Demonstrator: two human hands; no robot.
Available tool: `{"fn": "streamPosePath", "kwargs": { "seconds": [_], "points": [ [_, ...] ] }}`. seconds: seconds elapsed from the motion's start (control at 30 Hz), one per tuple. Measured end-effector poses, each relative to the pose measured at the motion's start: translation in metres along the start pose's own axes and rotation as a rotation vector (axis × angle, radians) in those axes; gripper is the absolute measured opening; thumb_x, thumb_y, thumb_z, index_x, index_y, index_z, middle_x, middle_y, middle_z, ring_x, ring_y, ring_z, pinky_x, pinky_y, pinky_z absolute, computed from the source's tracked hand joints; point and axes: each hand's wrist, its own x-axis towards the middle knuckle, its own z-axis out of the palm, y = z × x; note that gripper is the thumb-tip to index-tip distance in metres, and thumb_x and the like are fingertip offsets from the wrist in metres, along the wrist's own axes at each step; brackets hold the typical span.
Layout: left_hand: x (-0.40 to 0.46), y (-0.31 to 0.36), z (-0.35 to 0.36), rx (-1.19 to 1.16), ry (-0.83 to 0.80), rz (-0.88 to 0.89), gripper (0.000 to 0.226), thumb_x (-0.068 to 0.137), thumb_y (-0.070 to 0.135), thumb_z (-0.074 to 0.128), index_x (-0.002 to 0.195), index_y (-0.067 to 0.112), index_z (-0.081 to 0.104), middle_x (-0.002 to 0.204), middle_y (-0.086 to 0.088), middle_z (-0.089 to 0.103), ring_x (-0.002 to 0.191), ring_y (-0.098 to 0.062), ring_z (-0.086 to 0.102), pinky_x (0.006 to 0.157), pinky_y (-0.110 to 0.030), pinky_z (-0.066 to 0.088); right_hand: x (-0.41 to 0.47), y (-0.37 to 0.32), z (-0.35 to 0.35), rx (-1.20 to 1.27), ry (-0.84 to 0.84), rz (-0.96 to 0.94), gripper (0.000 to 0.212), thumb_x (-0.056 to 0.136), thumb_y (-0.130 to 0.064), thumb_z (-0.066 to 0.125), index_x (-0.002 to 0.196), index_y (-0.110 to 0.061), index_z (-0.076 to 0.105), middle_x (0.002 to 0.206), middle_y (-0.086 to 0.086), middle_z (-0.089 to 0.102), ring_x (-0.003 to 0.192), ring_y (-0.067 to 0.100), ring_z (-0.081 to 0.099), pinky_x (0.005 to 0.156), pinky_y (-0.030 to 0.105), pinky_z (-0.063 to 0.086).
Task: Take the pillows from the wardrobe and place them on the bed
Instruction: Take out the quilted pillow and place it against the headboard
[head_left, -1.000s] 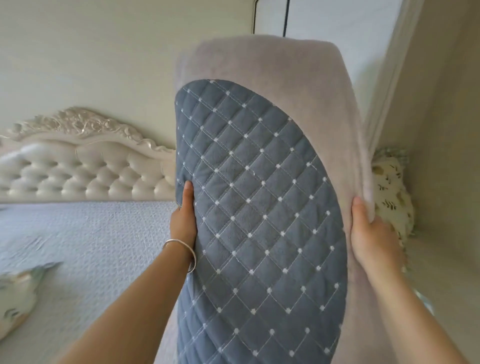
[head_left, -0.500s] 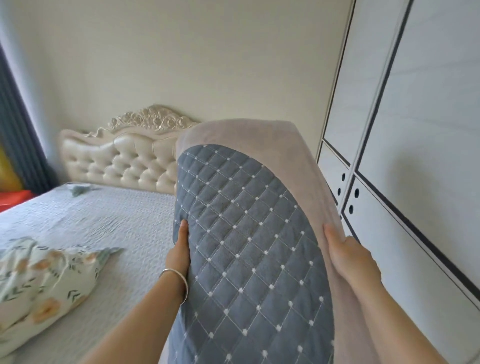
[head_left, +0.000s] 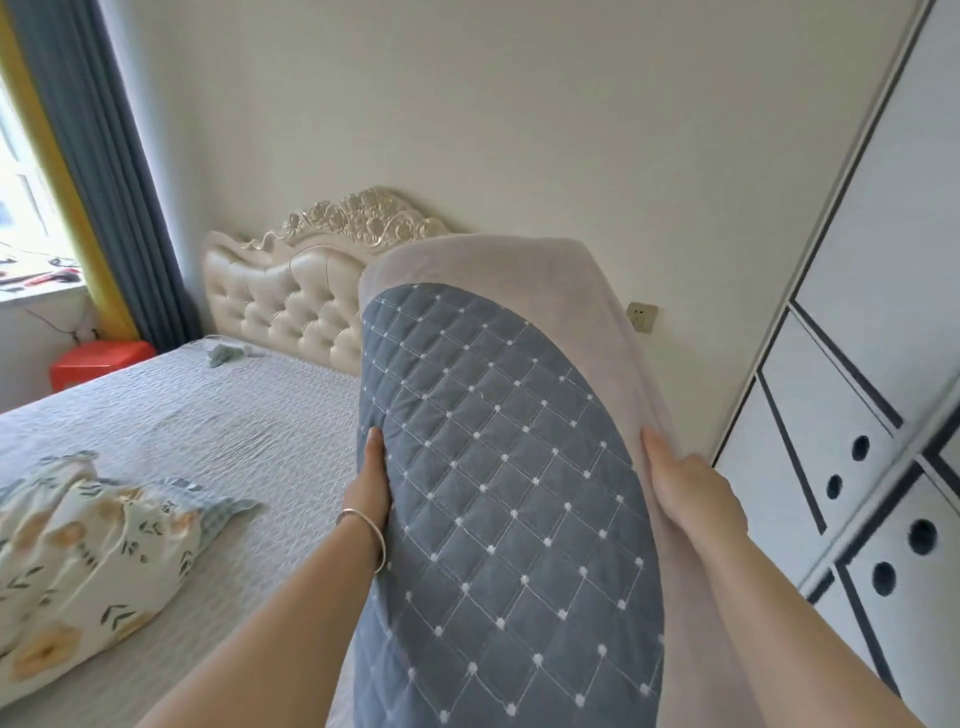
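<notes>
Curtains in blue-grey with a yellow strip hang at the far left beside a bright window, and a red box sits below them at the edge of the bed. A pale textured bedspread covers the bed, and a floral pillow — white with orange blooms and dark leaf marks — lies on it at the lower left. Behind the bed stands a cream tufted headboard with a carved crest, set against a plain wall.

At the centre, 1 large pillow is held upright in the air, near the bed's right side and in front of the headboard's right end. Its facing side is a blue-grey quilted panel, stitched in a diamond grid with a small white dot at each crossing; the top and right side are plain, soft beige fabric. The left hand, a thin silver bracelet at its wrist, presses flat against the pillow's left edge with the thumb lying on the quilted face. The right hand clasps the beige right edge — its fingers wrap behind the pillow, out of sight.

A wall socket shows just right of the pillow's top. White wardrobe doors with dark trim and round finger holes fill the right side, closed in the part that shows.
</notes>
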Motion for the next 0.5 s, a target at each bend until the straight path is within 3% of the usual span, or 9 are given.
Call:
{"fn": "streamPosePath", "kwargs": {
  "seconds": [0.33, 0.4, 0.5],
  "points": [
    [0.197, 0.067, 0.108, -0.02, 0.064, 0.018, 0.097, 0.07, 0.084, 0.033, 0.129, 0.009, 0.052, 0.129, -0.015, 0.056, 0.118, -0.036, 0.052, 0.107, -0.051, 0.033, 0.222, -0.097, 0.051, 0.011, 0.046, -0.07, 0.088, 0.082, -0.074, 0.018, 0.13, -0.004, 0.042, 0.127, 0.018, 0.055, 0.113, 0.037, 0.054, 0.089, 0.041, 0.044],
    [0.237, 0.076, 0.124, 0.026, 0.083, 0.02, 0.102, 0.065, 0.085, 0.033, 0.134, 0.011, 0.047, 0.136, -0.015, 0.052, 0.122, -0.036, 0.049, 0.108, -0.053, 0.032, 0.261, -0.115, 0.064, 0.028, 0.052, -0.093, 0.085, 0.082, -0.071, 0.023, 0.13, -0.003, 0.042, 0.126, 0.018, 0.056, 0.113, 0.036, 0.054, 0.091, 0.042, 0.044],
    [0.285, 0.076, 0.139, 0.143, 0.128, 0.04, 0.092, 0.076, 0.077, 0.032, 0.139, 0.011, 0.04, 0.14, -0.016, 0.046, 0.125, -0.037, 0.045, 0.108, -0.051, 0.031, 0.309, -0.136, 0.094, 0.051, 0.058, -0.12, 0.076, 0.08, -0.065, 0.035, 0.121, -0.002, 0.049, 0.117, 0.017, 0.059, 0.107, 0.037, 0.055, 0.089, 0.042, 0.046]
  ]
}}
